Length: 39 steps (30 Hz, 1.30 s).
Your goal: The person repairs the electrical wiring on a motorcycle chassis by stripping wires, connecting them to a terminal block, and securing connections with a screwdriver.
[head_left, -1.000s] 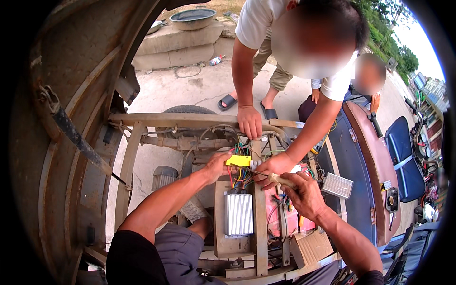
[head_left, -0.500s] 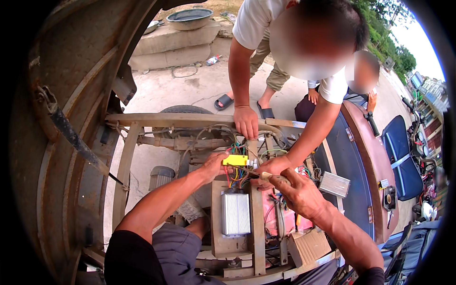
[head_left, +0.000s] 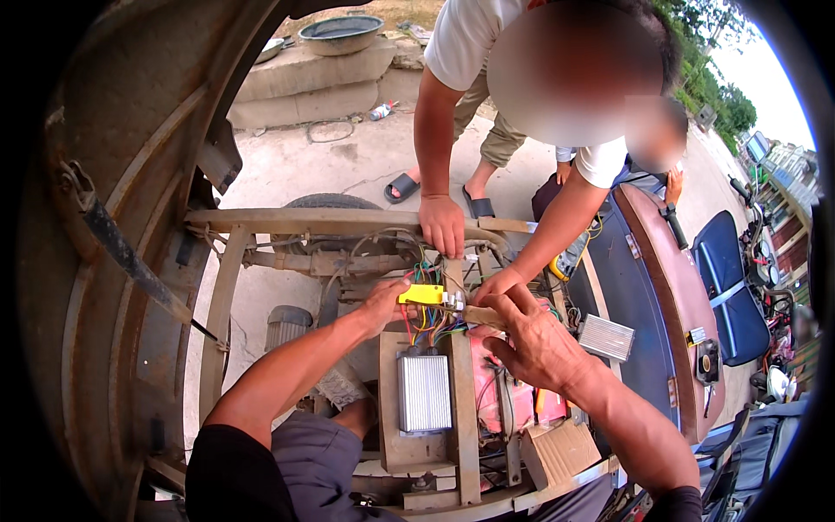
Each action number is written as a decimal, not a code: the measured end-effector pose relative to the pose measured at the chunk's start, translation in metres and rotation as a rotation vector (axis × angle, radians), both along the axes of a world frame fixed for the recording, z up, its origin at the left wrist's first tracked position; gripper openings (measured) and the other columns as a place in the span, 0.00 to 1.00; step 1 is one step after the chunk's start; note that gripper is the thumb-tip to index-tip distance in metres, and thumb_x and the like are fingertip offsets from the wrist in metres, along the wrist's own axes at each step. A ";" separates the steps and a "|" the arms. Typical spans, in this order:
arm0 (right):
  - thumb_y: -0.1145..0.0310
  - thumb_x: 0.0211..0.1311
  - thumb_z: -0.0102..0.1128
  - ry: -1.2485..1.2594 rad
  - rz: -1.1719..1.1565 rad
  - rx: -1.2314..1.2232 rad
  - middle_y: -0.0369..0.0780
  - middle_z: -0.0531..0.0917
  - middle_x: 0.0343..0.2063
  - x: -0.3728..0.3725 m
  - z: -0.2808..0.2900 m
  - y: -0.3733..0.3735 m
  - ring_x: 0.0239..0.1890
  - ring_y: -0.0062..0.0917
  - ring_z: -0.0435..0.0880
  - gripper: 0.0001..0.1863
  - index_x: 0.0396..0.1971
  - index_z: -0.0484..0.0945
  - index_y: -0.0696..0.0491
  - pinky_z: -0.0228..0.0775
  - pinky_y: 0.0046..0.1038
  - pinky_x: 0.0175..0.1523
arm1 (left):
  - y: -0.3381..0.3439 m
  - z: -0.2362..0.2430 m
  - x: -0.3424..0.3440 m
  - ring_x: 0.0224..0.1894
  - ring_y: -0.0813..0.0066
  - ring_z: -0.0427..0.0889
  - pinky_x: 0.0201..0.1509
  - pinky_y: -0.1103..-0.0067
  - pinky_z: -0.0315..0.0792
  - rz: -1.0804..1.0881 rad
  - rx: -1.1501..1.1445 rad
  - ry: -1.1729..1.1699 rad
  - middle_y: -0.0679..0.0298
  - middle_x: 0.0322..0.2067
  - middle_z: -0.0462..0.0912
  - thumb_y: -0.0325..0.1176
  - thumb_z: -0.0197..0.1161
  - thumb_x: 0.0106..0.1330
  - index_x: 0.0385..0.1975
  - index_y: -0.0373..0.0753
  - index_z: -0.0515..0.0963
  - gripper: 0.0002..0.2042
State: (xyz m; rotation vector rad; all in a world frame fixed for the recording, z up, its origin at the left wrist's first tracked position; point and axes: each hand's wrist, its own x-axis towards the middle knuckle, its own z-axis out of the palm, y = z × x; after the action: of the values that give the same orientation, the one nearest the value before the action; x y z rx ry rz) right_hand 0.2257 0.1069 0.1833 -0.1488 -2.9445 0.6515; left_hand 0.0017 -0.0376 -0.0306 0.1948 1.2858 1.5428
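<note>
My left hand grips a small yellow tool held against a bundle of coloured wires in the open frame of a small vehicle. My right hand holds a thin brown-handled tool whose tip meets the white connectors beside the yellow tool. A ribbed silver controller box is fixed on a plate just below the wires. Across the frame another person rests one hand on the crossbar and reaches the other hand to the same wires.
A rusty curved body panel rises at the left. A tyre shows past the crossbar. A red battery pack, a second ribbed silver box and a brown and blue seat panel lie at the right. Another person crouches behind.
The view has shifted slightly. My right hand has closed in toward the connectors with its tool; my left hand stays on the yellow tool. The other person's hands keep their places.
</note>
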 end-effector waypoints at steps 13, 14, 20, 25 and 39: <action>0.66 0.63 0.63 0.095 -0.047 -0.074 0.48 0.79 0.26 -0.014 -0.010 -0.005 0.26 0.51 0.81 0.17 0.46 0.71 0.59 0.75 0.43 0.29 | 0.001 0.002 0.006 0.40 0.73 0.84 0.51 0.73 0.81 0.007 -0.033 0.082 0.61 0.45 0.81 0.44 0.52 0.75 0.53 0.37 0.74 0.18; 0.67 0.63 0.62 0.337 0.086 -0.066 0.49 0.78 0.27 -0.017 -0.009 -0.005 0.27 0.50 0.80 0.16 0.45 0.70 0.59 0.74 0.43 0.29 | 0.001 0.005 0.006 0.40 0.73 0.84 0.51 0.73 0.81 0.010 -0.034 0.086 0.61 0.45 0.82 0.44 0.52 0.75 0.53 0.37 0.74 0.18; 0.72 0.63 0.59 -0.014 0.090 0.153 0.53 0.75 0.38 -0.015 0.002 -0.020 0.32 0.46 0.81 0.14 0.46 0.69 0.58 0.76 0.41 0.32 | -0.001 -0.001 0.003 0.44 0.72 0.84 0.51 0.72 0.80 0.006 -0.029 0.101 0.60 0.46 0.82 0.44 0.51 0.76 0.54 0.36 0.74 0.18; 0.75 0.59 0.58 0.073 0.095 -0.030 0.53 0.72 0.37 -0.008 0.005 -0.015 0.33 0.51 0.80 0.13 0.43 0.69 0.59 0.76 0.46 0.36 | 0.007 -0.020 0.002 0.48 0.70 0.84 0.52 0.70 0.80 0.027 -0.019 0.118 0.59 0.47 0.82 0.43 0.50 0.77 0.54 0.36 0.74 0.18; 0.66 0.65 0.60 0.160 -0.119 -0.114 0.54 0.81 0.30 0.006 -0.013 0.006 0.30 0.53 0.82 0.09 0.35 0.76 0.58 0.75 0.46 0.36 | 0.006 -0.008 0.004 0.43 0.70 0.84 0.49 0.70 0.81 0.015 -0.038 0.075 0.61 0.45 0.83 0.42 0.56 0.73 0.48 0.39 0.77 0.15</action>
State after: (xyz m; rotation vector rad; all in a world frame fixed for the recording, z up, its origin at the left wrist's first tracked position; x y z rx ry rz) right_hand 0.2315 0.1131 0.1699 -0.2676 -2.7229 0.7758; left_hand 0.0056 -0.0319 -0.0385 0.2204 1.3773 1.5346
